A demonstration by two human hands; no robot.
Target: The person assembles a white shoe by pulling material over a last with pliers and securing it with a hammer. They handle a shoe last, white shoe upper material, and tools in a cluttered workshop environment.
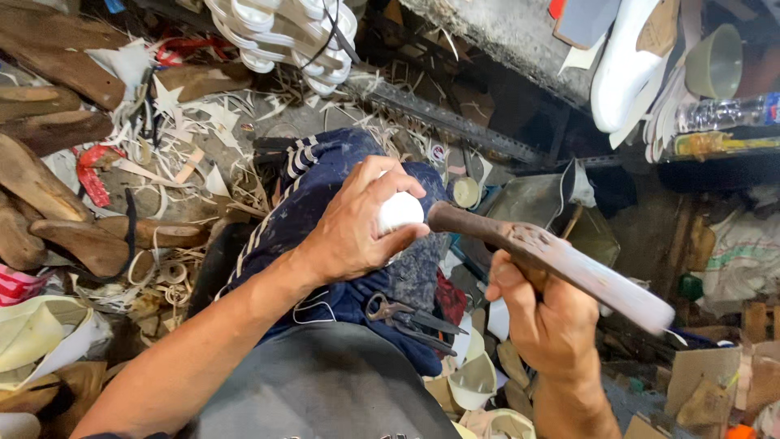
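Nearest, at the right, the right hand [546, 313] is closed in a fist around the wooden handle of a hammer [561, 262], whose dark head touches the white piece. Just left of it, a pair of dark pincers [410, 315] lies on the blue cloth [325, 191] draped over the lap. A little farther, the left hand [357, 223] curls its fingers tightly over a white rounded shoe piece [400, 212], pressing it on the cloth at the knee. Far left, several wooden shoe lasts [57, 191] lie among pale leather scraps. At the far top, a stack of white soles [284, 36] hangs.
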